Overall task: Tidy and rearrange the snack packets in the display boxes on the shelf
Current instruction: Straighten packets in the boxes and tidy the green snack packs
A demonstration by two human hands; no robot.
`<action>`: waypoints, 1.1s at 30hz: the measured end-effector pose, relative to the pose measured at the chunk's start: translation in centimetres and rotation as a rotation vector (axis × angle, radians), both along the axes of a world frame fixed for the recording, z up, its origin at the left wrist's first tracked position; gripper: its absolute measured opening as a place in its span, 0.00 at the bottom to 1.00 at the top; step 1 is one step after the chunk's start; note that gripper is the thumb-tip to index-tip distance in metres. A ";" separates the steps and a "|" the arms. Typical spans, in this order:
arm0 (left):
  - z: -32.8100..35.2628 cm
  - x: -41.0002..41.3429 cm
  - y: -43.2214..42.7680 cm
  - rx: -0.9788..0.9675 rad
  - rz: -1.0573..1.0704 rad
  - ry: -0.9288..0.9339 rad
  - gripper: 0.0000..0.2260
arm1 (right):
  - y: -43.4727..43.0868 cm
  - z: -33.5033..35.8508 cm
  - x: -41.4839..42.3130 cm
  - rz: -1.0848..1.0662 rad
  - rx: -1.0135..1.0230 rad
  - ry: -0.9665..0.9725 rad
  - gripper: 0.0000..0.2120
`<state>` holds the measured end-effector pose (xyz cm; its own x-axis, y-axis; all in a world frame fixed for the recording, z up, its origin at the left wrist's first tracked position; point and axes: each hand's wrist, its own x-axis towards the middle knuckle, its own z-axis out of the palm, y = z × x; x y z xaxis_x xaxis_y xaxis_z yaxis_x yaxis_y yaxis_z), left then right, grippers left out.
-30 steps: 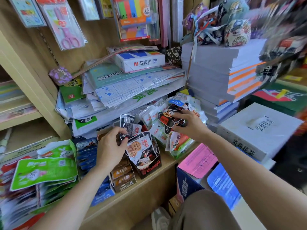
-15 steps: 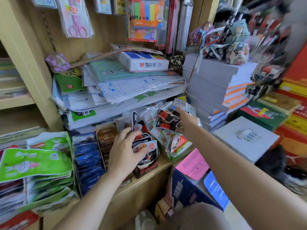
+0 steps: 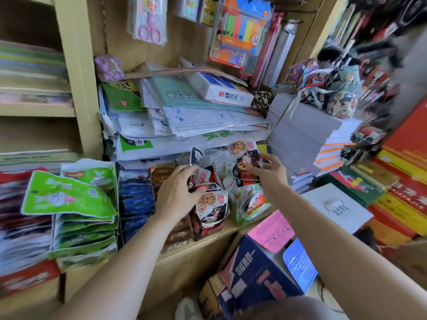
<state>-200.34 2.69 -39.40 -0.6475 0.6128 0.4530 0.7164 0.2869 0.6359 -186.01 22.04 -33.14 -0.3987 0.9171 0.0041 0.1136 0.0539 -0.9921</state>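
While the left hand (image 3: 176, 192) curled its fingers round the packets (image 3: 203, 177) standing in the dark box (image 3: 209, 228) just under its fingertips, the right hand (image 3: 271, 174) pinched a dark packet (image 3: 246, 166) between thumb and fingers, held above the green box (image 3: 238, 213) below its palm. Both boxes sat side by side on the shelf (image 3: 196, 252), between the wrists. Blue packets (image 3: 136, 197) stood just left of the left hand, with green packets (image 3: 69, 199) farther left.

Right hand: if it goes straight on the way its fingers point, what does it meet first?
Most likely the dark snack packet, upright just before the fingertips of the right hand; they may already touch it, depth is unclear.
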 end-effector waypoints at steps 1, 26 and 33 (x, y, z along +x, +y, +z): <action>0.1 -0.1 -0.1 0.012 0.006 -0.015 0.28 | -0.2 0.3 0.2 0.029 0.050 0.002 0.29; 1.2 -1.5 0.5 0.331 0.134 -0.336 0.12 | -3.2 0.7 -1.9 0.645 0.753 -0.509 0.21; 1.2 -1.2 -0.7 0.140 -0.026 -0.314 0.21 | -3.4 -1.5 -3.8 0.737 0.634 -0.547 0.21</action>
<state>-201.59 1.98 -38.17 -0.7536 0.5768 0.3152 0.4854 0.1650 0.8586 -189.81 18.69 -34.67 -0.9360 0.3491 0.0450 0.2580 0.7673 -0.5870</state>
